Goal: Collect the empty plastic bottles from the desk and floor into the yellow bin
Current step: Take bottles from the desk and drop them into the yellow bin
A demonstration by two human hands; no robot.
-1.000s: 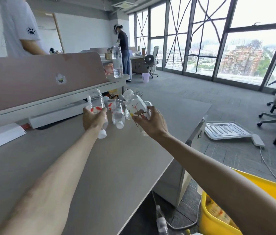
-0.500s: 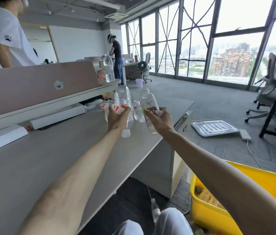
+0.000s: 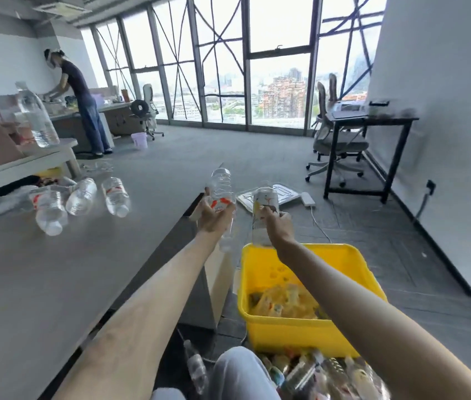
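Left hand (image 3: 214,216) grips a red-labelled bottle (image 3: 222,186), and right hand (image 3: 279,223) grips a printed bottle (image 3: 264,202). Both bottles are roughly upright. Yellow bin (image 3: 300,332) sits on the floor below. The right hand is over its far rim (the nearer); the left is just left of it, off the desk (image 3: 55,284) corner.

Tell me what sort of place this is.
Probably an open-plan office high up in a city building: a long desk, wheeled office chairs, and floor-to-ceiling windows looking over a skyline.
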